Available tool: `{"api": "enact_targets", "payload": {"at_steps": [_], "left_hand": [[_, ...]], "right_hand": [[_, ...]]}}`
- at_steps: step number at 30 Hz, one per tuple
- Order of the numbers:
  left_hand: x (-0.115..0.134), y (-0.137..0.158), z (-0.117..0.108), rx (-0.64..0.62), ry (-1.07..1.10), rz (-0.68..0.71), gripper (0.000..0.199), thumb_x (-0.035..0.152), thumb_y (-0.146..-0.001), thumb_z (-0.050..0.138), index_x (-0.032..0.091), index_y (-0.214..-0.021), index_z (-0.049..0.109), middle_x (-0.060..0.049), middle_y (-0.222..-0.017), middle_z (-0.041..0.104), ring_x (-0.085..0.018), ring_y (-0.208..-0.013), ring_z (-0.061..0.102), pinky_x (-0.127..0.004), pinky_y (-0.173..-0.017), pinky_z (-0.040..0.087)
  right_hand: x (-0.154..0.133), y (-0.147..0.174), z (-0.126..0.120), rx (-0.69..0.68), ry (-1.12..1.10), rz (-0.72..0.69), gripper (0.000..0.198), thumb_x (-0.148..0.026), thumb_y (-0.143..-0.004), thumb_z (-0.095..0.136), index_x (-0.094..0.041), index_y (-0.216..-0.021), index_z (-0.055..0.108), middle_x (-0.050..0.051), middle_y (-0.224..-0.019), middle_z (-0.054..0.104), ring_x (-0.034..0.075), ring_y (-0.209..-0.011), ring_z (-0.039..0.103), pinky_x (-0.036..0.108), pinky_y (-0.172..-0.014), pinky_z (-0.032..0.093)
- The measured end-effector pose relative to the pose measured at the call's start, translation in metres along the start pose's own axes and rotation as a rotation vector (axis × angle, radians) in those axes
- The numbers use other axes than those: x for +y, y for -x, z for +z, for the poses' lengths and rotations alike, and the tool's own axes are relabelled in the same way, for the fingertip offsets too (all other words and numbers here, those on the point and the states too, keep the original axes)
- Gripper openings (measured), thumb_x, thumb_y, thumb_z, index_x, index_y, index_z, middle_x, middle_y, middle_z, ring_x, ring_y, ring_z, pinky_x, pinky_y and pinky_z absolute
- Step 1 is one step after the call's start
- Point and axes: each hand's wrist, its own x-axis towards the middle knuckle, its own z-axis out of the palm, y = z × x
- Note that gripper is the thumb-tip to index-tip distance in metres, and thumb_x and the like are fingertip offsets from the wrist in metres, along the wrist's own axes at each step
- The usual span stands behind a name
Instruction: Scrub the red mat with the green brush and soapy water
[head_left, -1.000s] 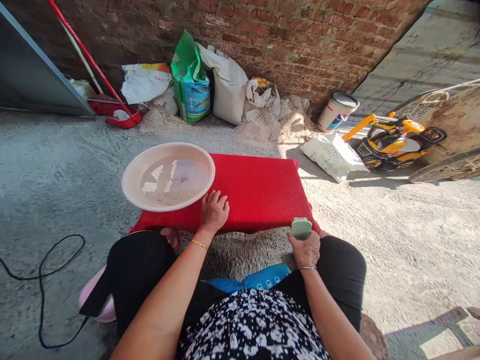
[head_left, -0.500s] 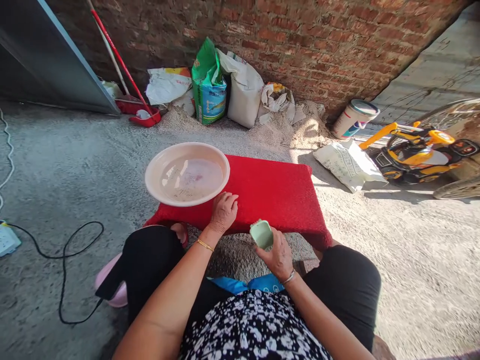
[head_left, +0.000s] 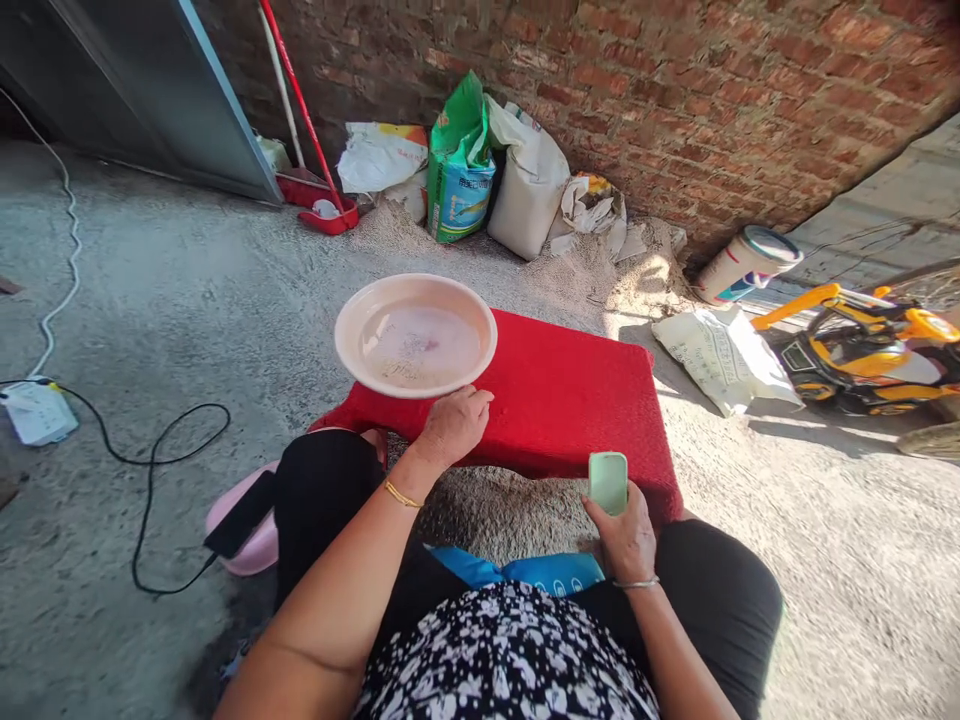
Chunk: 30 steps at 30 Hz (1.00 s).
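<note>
My left hand (head_left: 456, 428) lies at the front edge of a bench or low table covered with red cloth (head_left: 562, 395), just below the rim of a pale pink basin (head_left: 352, 365). Its fingers are curled together; what is under them, if anything, is hidden. Shallow cloudy water (head_left: 427, 340) with a small reddish patch stands in the basin. My right hand (head_left: 630, 535) grips a small pale green hollow plastic piece (head_left: 608, 482), with its rounded open side facing me, near the cloth's front right corner.
Beyond the bench, sacks (head_left: 529, 195) and a red dustpan (head_left: 330, 215) stand along the brick wall. A paint bucket (head_left: 750, 265), a flat white sack (head_left: 727, 355) and a yellow ride-on toy (head_left: 870, 345) are at right. A black cable (head_left: 150, 480) loops at left.
The view has swung left, so the scene sits further right. My right hand has moved right with the green piece and turned it more upright. My left hand stays by the basin.
</note>
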Motion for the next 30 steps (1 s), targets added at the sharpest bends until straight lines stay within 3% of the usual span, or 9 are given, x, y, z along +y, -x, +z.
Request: {"api": "enact_targets", "payload": {"at_steps": [3,5,7,11,15,18,25,27,30], "left_hand": [[-0.006,0.009,-0.010,-0.346,-0.048,0.010,0.028,0.023,-0.090,0.041,0.020,-0.093,0.069,-0.008,-0.095,0.069,-0.021,-0.089,0.065,-0.032,-0.077,0.048],[-0.012,0.013,-0.015,-0.569,-0.019,0.085,0.024,0.027,-0.086,0.047,0.021,-0.087,0.071,-0.007,-0.095,0.071,-0.021,-0.088,0.065,-0.031,-0.074,0.047],[-0.021,0.015,-0.019,-0.666,0.045,0.159,0.024,0.029,-0.083,0.049,0.022,-0.084,0.072,-0.005,-0.095,0.072,-0.019,-0.086,0.064,-0.028,-0.073,0.045],[-0.040,0.011,-0.027,-0.615,0.132,0.214,0.031,0.035,-0.085,0.045,0.020,-0.080,0.072,-0.003,-0.085,0.072,-0.014,-0.074,0.061,-0.024,-0.067,0.041],[-0.047,0.009,-0.030,-0.583,0.082,0.149,0.032,0.034,-0.085,0.044,0.019,-0.078,0.071,-0.004,-0.082,0.072,-0.015,-0.070,0.060,-0.024,-0.063,0.041],[-0.044,0.011,-0.029,-0.563,0.034,0.095,0.030,0.029,-0.084,0.044,0.020,-0.080,0.072,-0.005,-0.089,0.073,-0.017,-0.079,0.063,-0.026,-0.071,0.044],[-0.048,0.017,-0.025,-0.496,-0.035,-0.046,0.026,0.027,-0.085,0.048,0.017,-0.086,0.072,-0.014,-0.100,0.072,-0.025,-0.093,0.066,-0.032,-0.079,0.048],[-0.051,0.018,-0.025,-0.490,-0.039,-0.057,0.026,0.027,-0.085,0.048,0.016,-0.086,0.072,-0.014,-0.100,0.072,-0.025,-0.093,0.066,-0.033,-0.080,0.049],[-0.051,0.017,-0.026,-0.475,-0.051,-0.074,0.025,0.028,-0.085,0.049,0.017,-0.086,0.072,-0.014,-0.098,0.072,-0.025,-0.091,0.067,-0.033,-0.079,0.050]], "right_hand": [[-0.012,-0.001,-0.009,-0.027,-0.054,-0.026,0.074,-0.060,-0.072,0.057,-0.016,-0.130,0.044,0.015,-0.121,0.059,0.031,-0.107,0.058,0.040,-0.082,0.046],[-0.035,-0.002,-0.011,-0.034,-0.080,-0.162,0.077,-0.058,-0.074,0.057,-0.016,-0.136,0.039,0.015,-0.126,0.056,0.030,-0.109,0.057,0.039,-0.083,0.046],[-0.065,-0.003,-0.009,-0.033,-0.083,-0.335,0.077,-0.054,-0.077,0.055,-0.017,-0.141,0.034,0.014,-0.128,0.056,0.028,-0.108,0.058,0.036,-0.082,0.047],[-0.132,-0.004,0.004,-0.071,0.057,-0.673,0.063,-0.048,-0.082,0.055,-0.022,-0.139,0.042,0.009,-0.102,0.062,0.025,-0.090,0.060,0.032,-0.072,0.046],[-0.172,-0.009,0.022,-0.103,0.208,-0.816,0.047,-0.047,-0.082,0.060,-0.027,-0.125,0.057,0.007,-0.091,0.058,0.021,-0.079,0.057,0.029,-0.066,0.041],[-0.163,-0.017,0.025,-0.100,0.252,-0.748,0.047,-0.048,-0.084,0.059,-0.028,-0.127,0.057,0.007,-0.092,0.057,0.020,-0.077,0.057,0.029,-0.064,0.040],[-0.102,-0.042,-0.020,-0.102,0.318,-0.239,0.052,-0.059,-0.088,0.048,-0.029,-0.129,0.055,0.008,-0.099,0.059,0.021,-0.075,0.061,0.029,-0.056,0.038],[-0.114,-0.039,-0.026,-0.098,0.291,-0.253,0.050,-0.059,-0.087,0.049,-0.030,-0.128,0.057,0.007,-0.101,0.060,0.021,-0.074,0.061,0.028,-0.055,0.037],[-0.151,-0.024,-0.013,-0.109,0.251,-0.467,0.046,-0.054,-0.087,0.053,-0.031,-0.125,0.058,0.005,-0.098,0.060,0.018,-0.072,0.060,0.026,-0.055,0.036]]}}
